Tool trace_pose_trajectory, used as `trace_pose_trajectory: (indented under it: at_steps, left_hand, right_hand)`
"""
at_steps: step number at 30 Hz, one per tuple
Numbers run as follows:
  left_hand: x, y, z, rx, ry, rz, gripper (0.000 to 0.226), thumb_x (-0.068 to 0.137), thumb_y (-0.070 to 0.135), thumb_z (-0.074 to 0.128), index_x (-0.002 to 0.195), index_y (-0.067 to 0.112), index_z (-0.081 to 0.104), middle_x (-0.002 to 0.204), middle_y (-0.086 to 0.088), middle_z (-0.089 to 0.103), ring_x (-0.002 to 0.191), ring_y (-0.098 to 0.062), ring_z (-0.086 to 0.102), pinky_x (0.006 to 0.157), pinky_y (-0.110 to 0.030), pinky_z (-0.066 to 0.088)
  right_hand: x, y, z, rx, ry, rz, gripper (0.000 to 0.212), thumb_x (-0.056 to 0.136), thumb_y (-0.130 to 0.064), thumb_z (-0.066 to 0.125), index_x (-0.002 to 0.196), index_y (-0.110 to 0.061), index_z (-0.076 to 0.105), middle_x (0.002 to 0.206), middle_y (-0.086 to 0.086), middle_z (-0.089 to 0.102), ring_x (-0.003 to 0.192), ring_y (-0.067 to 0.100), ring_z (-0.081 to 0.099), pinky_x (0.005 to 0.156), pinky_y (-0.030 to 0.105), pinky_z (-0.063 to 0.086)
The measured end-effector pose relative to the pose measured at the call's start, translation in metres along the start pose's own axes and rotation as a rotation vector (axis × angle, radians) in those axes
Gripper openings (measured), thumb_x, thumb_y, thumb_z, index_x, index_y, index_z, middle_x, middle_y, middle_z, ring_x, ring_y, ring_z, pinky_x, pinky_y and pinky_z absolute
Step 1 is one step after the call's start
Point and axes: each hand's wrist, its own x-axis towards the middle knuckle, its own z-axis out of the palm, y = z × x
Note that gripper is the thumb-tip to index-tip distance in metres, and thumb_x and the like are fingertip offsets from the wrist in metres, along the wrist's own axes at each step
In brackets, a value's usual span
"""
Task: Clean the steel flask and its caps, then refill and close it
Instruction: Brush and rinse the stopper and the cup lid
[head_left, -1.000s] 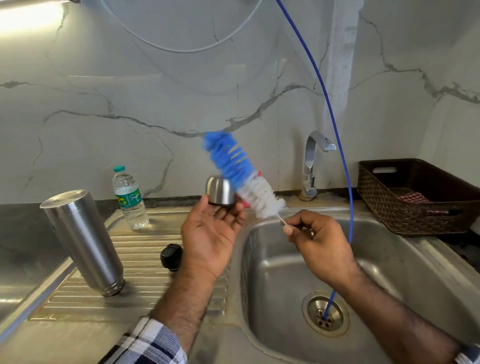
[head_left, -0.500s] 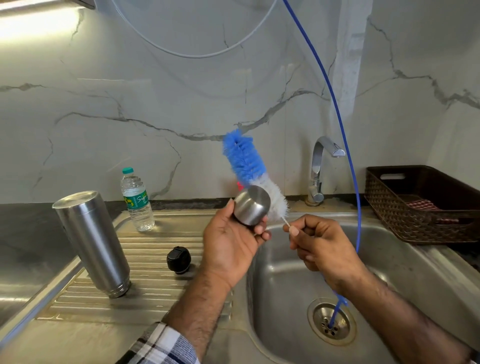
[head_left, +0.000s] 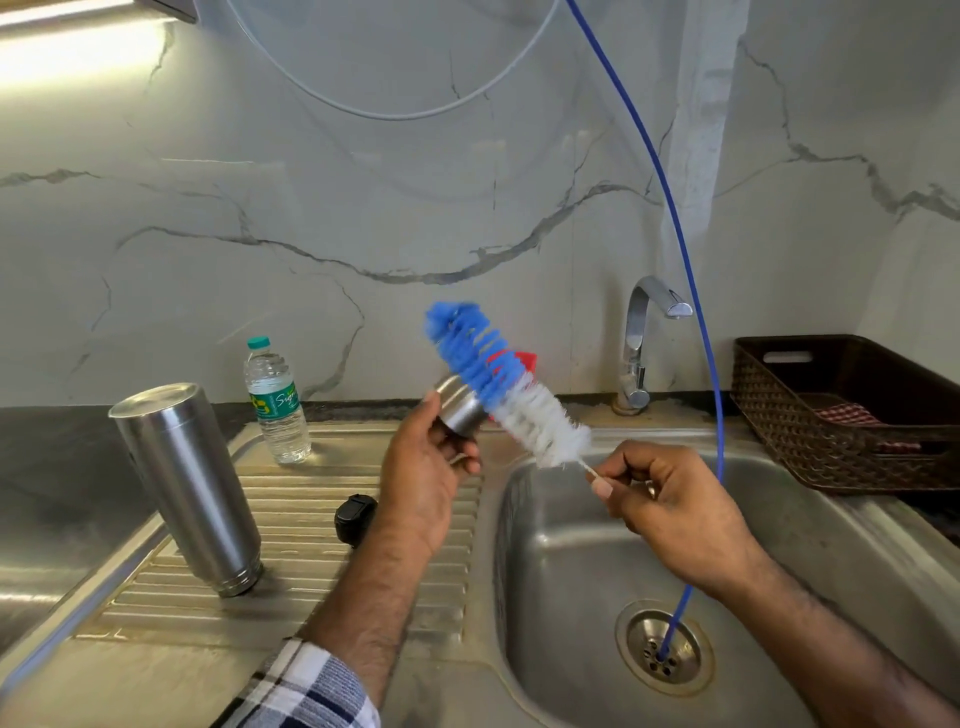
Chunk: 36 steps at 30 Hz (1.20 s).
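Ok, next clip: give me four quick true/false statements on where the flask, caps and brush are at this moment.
1. The left hand grips the steel cap. True.
2. The steel flask lies inside the sink basin. False: it stands inverted on the drainboard.
3. The right hand pinches the handle of the bottle brush. True.
4. The black cap is screwed onto the flask. False: it sits apart on the drainboard.

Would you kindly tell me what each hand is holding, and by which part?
The left hand grips the steel cap by its side wall; the right hand pinches the bottle brush by its thin handle.
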Motion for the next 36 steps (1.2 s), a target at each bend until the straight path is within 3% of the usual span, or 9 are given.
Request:
trace_pose_trajectory:
  at_steps: [4, 7, 11, 17, 23, 27, 31, 34, 36]
  left_hand:
    - [-0.006, -0.009, 0.006, 0.208, -0.103, 0.0, 0.046, 0.092, 0.041, 0.068, 0.121, 0.006, 0.07, 0.097, -0.017, 0.068, 0.064, -0.018, 0.055, 0.057, -0.032, 0.046]
    - [-0.017, -0.014, 0.017, 0.203, -0.211, 0.018, 0.053, 0.089, 0.042, 0.065, 0.125, 0.004, 0.068, 0.098, -0.015, 0.07, 0.065, -0.017, 0.057, 0.056, -0.031, 0.045]
    - [-0.003, -0.001, 0.0, 0.035, -0.111, 0.047, 0.042, 0.093, 0.038, 0.071, 0.122, 0.008, 0.069, 0.095, -0.008, 0.074, 0.07, -0.017, 0.059, 0.057, -0.031, 0.045]
    - [-0.01, -0.019, 0.013, 0.315, -0.205, 0.089, 0.041, 0.086, 0.037, 0.07, 0.115, 0.008, 0.069, 0.092, -0.014, 0.073, 0.064, -0.023, 0.058, 0.053, -0.031, 0.048]
    - [-0.002, -0.001, -0.001, 0.112, -0.104, 0.104, 0.044, 0.089, 0.035, 0.076, 0.121, 0.006, 0.067, 0.1, -0.013, 0.076, 0.068, -0.02, 0.061, 0.057, -0.033, 0.05]
    - [-0.005, -0.012, 0.007, 0.36, -0.13, 0.144, 0.043, 0.08, 0.031, 0.076, 0.118, 0.013, 0.07, 0.097, -0.011, 0.075, 0.064, -0.018, 0.064, 0.055, -0.034, 0.055]
    - [-0.011, -0.033, 0.007, 0.777, -0.291, 0.379, 0.048, 0.082, 0.035, 0.085, 0.126, 0.027, 0.068, 0.105, 0.006, 0.077, 0.084, -0.017, 0.074, 0.07, -0.038, 0.065]
    - [-0.005, -0.024, -0.002, 0.903, -0.162, 0.503, 0.052, 0.081, 0.027, 0.092, 0.126, 0.034, 0.067, 0.113, 0.011, 0.072, 0.088, -0.008, 0.073, 0.069, -0.026, 0.063]
    - [0.001, -0.01, -0.01, 0.822, -0.006, 0.496, 0.049, 0.081, 0.023, 0.093, 0.119, 0.039, 0.067, 0.11, 0.013, 0.073, 0.086, -0.005, 0.073, 0.07, -0.021, 0.061]
  right_hand:
    - [0.004, -0.007, 0.007, 0.005, 0.073, -0.007, 0.016, 0.096, -0.018, 0.074, 0.082, -0.027, 0.075, 0.078, -0.008, 0.072, 0.073, 0.006, 0.066, 0.067, 0.025, 0.051]
    - [0.014, -0.007, 0.007, 0.09, 0.14, 0.032, 0.017, 0.097, -0.017, 0.073, 0.082, -0.026, 0.074, 0.075, -0.004, 0.071, 0.06, 0.0, 0.06, 0.059, 0.02, 0.046]
    - [0.0, 0.0, 0.002, 0.104, 0.034, 0.079, 0.018, 0.096, -0.018, 0.074, 0.08, -0.024, 0.075, 0.07, -0.005, 0.07, 0.056, -0.001, 0.057, 0.057, 0.018, 0.043]
    - [0.011, -0.012, 0.012, 0.052, 0.168, 0.024, 0.016, 0.096, -0.019, 0.073, 0.082, -0.026, 0.073, 0.076, -0.008, 0.071, 0.063, 0.001, 0.06, 0.063, 0.025, 0.049]
    - [0.001, 0.01, -0.001, 0.009, 0.052, 0.088, 0.019, 0.095, -0.023, 0.075, 0.078, -0.03, 0.073, 0.071, -0.006, 0.07, 0.059, 0.001, 0.058, 0.063, 0.029, 0.048]
    - [0.004, -0.005, 0.009, 0.031, 0.07, 0.009, 0.017, 0.094, -0.017, 0.076, 0.079, -0.026, 0.074, 0.074, -0.006, 0.071, 0.066, 0.003, 0.062, 0.063, 0.024, 0.049]
    - [0.01, -0.01, 0.019, -0.066, 0.159, 0.018, 0.013, 0.095, -0.019, 0.075, 0.084, -0.026, 0.074, 0.077, -0.007, 0.072, 0.075, 0.009, 0.066, 0.063, 0.019, 0.052]
    - [0.006, -0.003, 0.008, -0.142, 0.137, 0.099, 0.014, 0.095, -0.023, 0.076, 0.083, -0.029, 0.073, 0.079, -0.007, 0.072, 0.077, 0.01, 0.069, 0.066, 0.023, 0.054]
    - [0.002, -0.002, 0.0, -0.191, 0.082, 0.114, 0.014, 0.094, -0.024, 0.076, 0.081, -0.03, 0.073, 0.078, -0.008, 0.072, 0.078, 0.01, 0.069, 0.069, 0.028, 0.057]
